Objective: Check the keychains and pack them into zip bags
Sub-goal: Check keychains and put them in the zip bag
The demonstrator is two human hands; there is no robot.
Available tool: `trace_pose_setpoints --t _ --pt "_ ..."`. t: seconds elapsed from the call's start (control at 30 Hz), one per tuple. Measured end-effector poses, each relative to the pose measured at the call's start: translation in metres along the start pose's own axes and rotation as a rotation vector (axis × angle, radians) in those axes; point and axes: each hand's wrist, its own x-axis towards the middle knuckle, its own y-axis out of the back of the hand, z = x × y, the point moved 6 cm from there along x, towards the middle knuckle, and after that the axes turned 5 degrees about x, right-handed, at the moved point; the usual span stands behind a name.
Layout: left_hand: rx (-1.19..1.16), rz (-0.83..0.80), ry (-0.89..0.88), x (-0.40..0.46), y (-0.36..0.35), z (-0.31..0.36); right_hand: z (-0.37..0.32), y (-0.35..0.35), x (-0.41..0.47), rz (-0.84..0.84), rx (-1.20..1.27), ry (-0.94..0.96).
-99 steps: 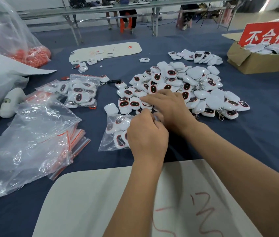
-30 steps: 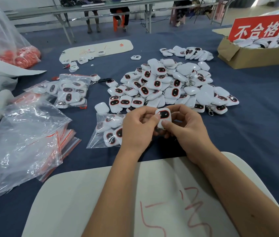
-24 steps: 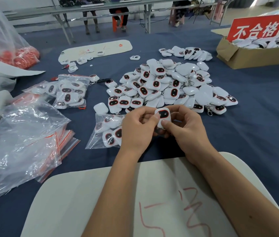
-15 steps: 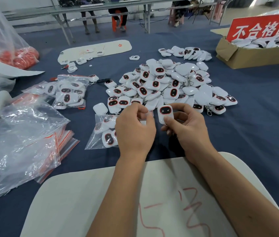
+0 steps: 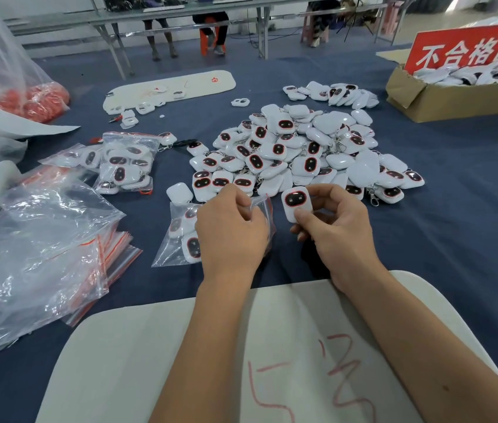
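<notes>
My right hand pinches one white keychain with a black, red-rimmed face, held upright above the blue cloth. My left hand grips the red-striped mouth of a clear zip bag that lies on the cloth with a few keychains inside. The held keychain is just right of the bag's mouth and apart from it. Behind my hands lies a big pile of loose keychains.
Two filled zip bags lie at the left, with a stack of unused zip bags nearer me. A cardboard box with a red sign stands at the far right. A white board with red scribbles lies under my forearms.
My left hand let go of the keychain and took hold of the zip bag's mouth. My right hand kept the keychain and shifted it slightly right.
</notes>
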Motion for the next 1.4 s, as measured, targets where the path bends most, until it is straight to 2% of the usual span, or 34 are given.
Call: trace_pose_setpoints --t 0.2,0.33,0.43,0.53,0.6,0.7,0.8,0.9,1.0,1.13,1.3,1.4 --pt "-0.152 0.036 0.061 0.003 0.003 -0.007 0.001 -0.004 0.000 -0.067 0.010 -0.012" --pt "-0.219 0.090 0.067 0.002 0.005 -0.003 0.003 -0.011 -0.002 -0.153 -0.072 0.002" --pt "-0.238 0.088 -0.019 -0.001 0.004 0.008 -0.001 -0.019 -0.007 -0.247 -0.097 0.047" --pt "-0.198 0.097 -0.161 -0.006 0.003 0.024 -0.005 -0.027 -0.012 -0.367 0.035 0.049" --pt "-0.178 0.160 -0.220 -0.009 0.006 0.030 -0.009 -0.031 -0.014 -0.458 0.077 0.073" --pt "-0.195 0.243 -0.227 -0.009 0.011 0.028 -0.014 -0.040 -0.019 -0.550 0.002 0.136" --pt "-0.190 0.281 -0.233 -0.010 0.012 0.027 -0.014 -0.045 -0.022 -0.532 -0.141 0.196" --pt "-0.185 0.251 -0.257 -0.012 0.008 0.030 -0.015 -0.045 -0.023 -0.485 -0.202 0.191" --pt "-0.198 0.209 -0.380 -0.018 0.005 0.041 -0.019 -0.043 -0.023 -0.464 -0.182 0.182" --pt "-0.261 0.136 -0.528 -0.029 -0.001 0.055 -0.017 -0.041 -0.020 -0.457 -0.038 0.119" --pt "-0.357 0.087 -0.549 -0.034 -0.004 0.060 -0.006 -0.032 -0.012 -0.364 0.030 0.027" --pt "-0.380 0.094 -0.538 -0.035 -0.004 0.061 -0.008 -0.034 -0.012 -0.320 -0.012 -0.006"
